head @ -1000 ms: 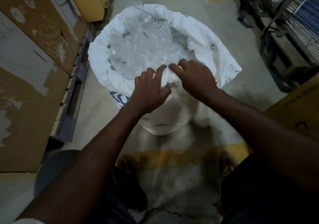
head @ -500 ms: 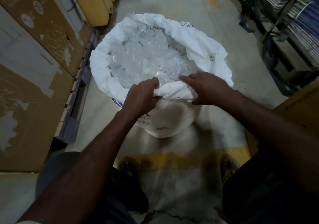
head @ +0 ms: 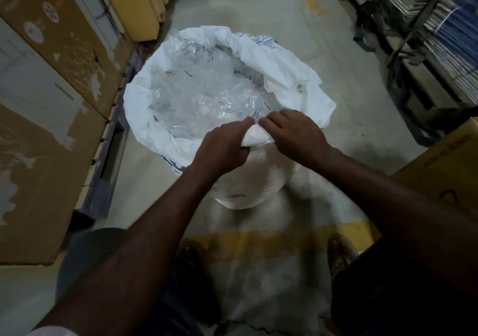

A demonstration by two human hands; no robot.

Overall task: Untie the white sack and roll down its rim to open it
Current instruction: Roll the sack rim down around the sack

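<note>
Both hands, left hand point(head: 222, 147) and right hand point(head: 294, 134), pinch the white sack's point(head: 258, 180) near rim point(head: 256, 136) between them; I'd fold it outward, toward me.

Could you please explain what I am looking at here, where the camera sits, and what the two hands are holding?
There is no machine here: a person works with bare hands, and the one picture comes from a wide-angle camera on that person's head, looking forward and down. That is why you see both forearms reaching away from you and the person's shoes at the bottom.

On the concrete floor stands a white sack, already open at the top, with its rim partly folded outward. Inside is crumpled clear plastic.

The left hand and the right hand both pinch the near edge of the rim, close together, fingertips almost meeting.

Around the sack are cardboard boxes on the left and shelves of stacked paper goods on the right. A yellow floor line runs near the feet.
</note>
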